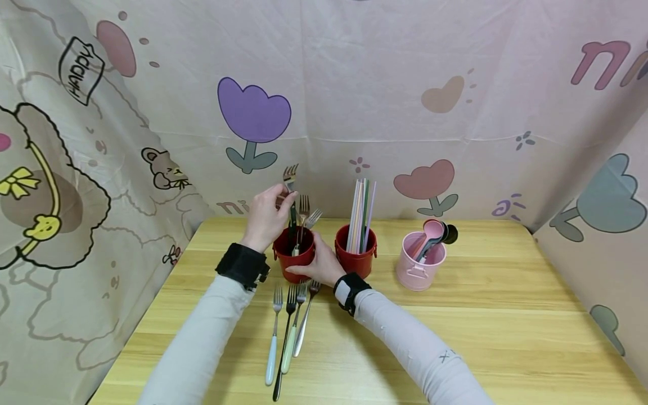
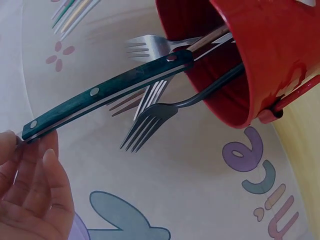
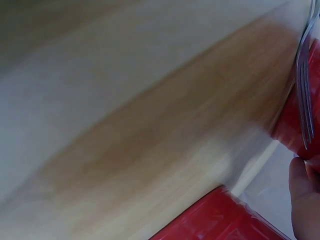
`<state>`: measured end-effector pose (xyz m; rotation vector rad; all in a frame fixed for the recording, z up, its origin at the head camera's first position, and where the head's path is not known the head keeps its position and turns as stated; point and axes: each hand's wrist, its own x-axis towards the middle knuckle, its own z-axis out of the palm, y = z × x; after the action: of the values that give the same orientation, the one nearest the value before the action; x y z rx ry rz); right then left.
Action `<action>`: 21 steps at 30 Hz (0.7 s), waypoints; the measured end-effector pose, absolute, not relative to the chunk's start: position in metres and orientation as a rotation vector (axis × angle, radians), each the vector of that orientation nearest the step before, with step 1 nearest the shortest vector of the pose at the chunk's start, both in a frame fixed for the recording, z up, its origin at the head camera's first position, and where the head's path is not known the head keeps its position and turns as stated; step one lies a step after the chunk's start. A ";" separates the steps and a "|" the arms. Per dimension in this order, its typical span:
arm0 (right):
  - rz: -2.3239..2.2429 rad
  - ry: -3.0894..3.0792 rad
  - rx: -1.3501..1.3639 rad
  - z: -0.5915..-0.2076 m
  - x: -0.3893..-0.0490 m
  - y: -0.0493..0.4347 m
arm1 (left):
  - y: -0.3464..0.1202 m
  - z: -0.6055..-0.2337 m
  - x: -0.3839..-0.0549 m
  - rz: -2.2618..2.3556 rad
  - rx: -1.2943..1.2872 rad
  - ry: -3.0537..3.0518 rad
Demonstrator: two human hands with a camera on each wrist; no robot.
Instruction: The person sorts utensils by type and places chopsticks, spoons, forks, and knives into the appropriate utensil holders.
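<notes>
My left hand (image 1: 265,216) pinches a fork with a dark green riveted handle (image 2: 110,87) near its neck. Its tines point up in the head view, and the handle hangs down at the mouth of the left red bucket (image 1: 292,261). Several other forks stand in that bucket, among them a black fork (image 2: 155,112) and a silver fork (image 2: 156,47). My right hand (image 1: 325,263) grips the bucket's right side, thumb across the front. The right wrist view shows this hand (image 3: 305,200) only at its edge.
In front of the bucket lie a blue-handled fork (image 1: 271,360), a black fork (image 1: 282,360), a green-handled fork (image 1: 289,349) and a silver fork (image 1: 302,332). Rightward stand a second red bucket (image 1: 356,263) with straws (image 1: 361,216) and a pink bucket (image 1: 417,277) with spoons (image 1: 433,230). Cloth hangs behind.
</notes>
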<state>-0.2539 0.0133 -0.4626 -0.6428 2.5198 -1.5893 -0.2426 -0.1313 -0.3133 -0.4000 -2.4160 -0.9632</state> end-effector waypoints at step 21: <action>-1.581 2.512 -0.608 -0.461 -0.253 0.014 | -0.127 -0.336 -0.253 -0.928 -0.378 -2.615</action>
<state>-0.2534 0.0136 -0.4613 -0.6078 2.5121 -1.5805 -0.2531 -0.1265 -0.3362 -0.3783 -2.6150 -0.9276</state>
